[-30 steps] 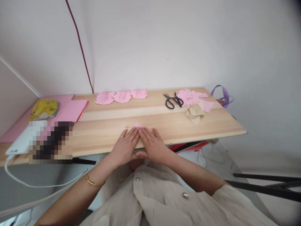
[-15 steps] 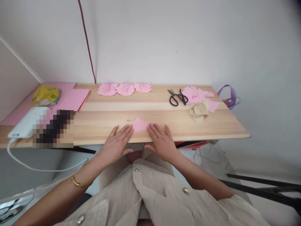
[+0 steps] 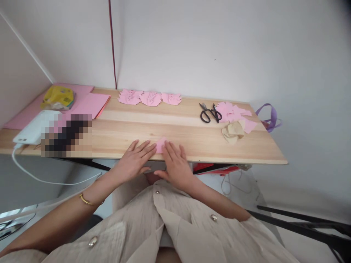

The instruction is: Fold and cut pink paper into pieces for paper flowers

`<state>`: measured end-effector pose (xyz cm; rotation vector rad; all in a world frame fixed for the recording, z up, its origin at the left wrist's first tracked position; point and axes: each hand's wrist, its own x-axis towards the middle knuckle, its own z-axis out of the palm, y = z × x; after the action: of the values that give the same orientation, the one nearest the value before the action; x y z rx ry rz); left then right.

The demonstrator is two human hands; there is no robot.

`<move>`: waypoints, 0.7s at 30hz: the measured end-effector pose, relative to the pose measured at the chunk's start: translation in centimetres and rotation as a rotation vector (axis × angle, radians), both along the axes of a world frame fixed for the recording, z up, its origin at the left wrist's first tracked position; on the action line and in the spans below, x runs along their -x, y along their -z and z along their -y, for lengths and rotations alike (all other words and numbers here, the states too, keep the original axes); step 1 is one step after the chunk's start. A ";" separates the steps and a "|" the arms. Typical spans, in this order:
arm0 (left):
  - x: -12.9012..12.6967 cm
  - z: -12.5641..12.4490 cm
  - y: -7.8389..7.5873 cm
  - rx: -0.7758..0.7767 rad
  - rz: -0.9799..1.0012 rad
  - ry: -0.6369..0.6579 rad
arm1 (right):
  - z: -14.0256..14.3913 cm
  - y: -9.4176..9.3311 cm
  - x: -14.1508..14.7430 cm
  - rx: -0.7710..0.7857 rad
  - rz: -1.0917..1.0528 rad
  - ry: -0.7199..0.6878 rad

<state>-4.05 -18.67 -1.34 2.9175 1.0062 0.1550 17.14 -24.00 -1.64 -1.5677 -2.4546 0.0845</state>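
Note:
A small piece of pink paper (image 3: pixel 160 145) lies flat near the front edge of the wooden table (image 3: pixel 123 128). My left hand (image 3: pixel 134 159) rests with outstretched fingers at the paper's left side, fingertips touching it. From the right, my right hand (image 3: pixel 177 162) lies flat with its fingers over part of the paper, covering its right side. Both thumbs point inward below the table edge. Neither hand grips anything.
Three cut pink paper pieces (image 3: pixel 151 98) line the back edge. Black-handled scissors (image 3: pixel 206 113), pink scraps (image 3: pixel 229 111) and a crumpled beige cloth-like piece (image 3: pixel 233 132) lie right. Left are pink sheets (image 3: pixel 90 104), a yellow packet (image 3: pixel 58 98) and a white power bank (image 3: pixel 38 126) with a cable.
My right hand has moved left across the pink paper, so less of it shows. The left hand stays at its left side. The camera view has shifted and tilted slightly.

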 end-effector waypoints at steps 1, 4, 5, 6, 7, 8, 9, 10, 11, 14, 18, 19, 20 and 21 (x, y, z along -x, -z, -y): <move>0.0 0.0 0.0 -0.006 0.002 -0.010 | -0.2 0.3 0.9 0.015 -0.005 -0.035; 0.0 0.1 0.2 -0.023 0.005 -0.037 | -0.4 1.2 2.2 0.027 -0.015 -0.049; 0.1 0.1 0.2 -0.028 0.010 -0.042 | -0.4 1.5 2.1 0.028 -0.012 -0.053; 0.1 0.1 0.3 -0.033 0.018 -0.046 | -0.2 1.6 1.8 0.029 -0.005 -0.056; 0.1 0.1 0.3 -0.037 0.026 -0.048 | -0.1 1.7 1.3 0.030 0.004 -0.058; 0.1 0.1 0.3 -0.040 0.033 -0.049 | 0.2 1.7 0.7 0.031 0.013 -0.055; 0.1 0.1 0.4 -0.045 0.042 -0.051 | 0.4 1.7 0.0 0.033 0.020 -0.044; 0.1 0.2 0.4 -0.050 0.047 -0.054 | 0.7 1.6 -0.6 0.034 0.024 -0.029; 0.2 0.2 0.5 -0.055 0.050 -0.058 | 0.9 1.5 -1.1 0.034 0.028 -0.011; 0.3 0.4 0.6 -0.073 0.049 -0.067 | 1.4 1.3 -2.2 0.035 0.036 0.024; 0.8 0.8 0.8 -0.093 0.041 -0.080 | 1.6 1.4 -3.0 0.027 0.038 0.029; 0.9 0.8 0.8 -0.096 0.042 -0.082 | 1.6 1.4 -3.2 0.021 0.036 0.029; 1.0 0.9 0.9 -0.099 0.045 -0.083 | 1.6 1.5 -3.4 0.013 0.032 0.030; 1.1 0.9 0.9 -0.102 0.050 -0.085 | 1.6 1.6 -3.7 0.004 0.028 0.029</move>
<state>-5.17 -19.55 -2.25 2.9450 1.1485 0.2889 20.82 -25.61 -3.23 -1.6163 -2.4530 0.0630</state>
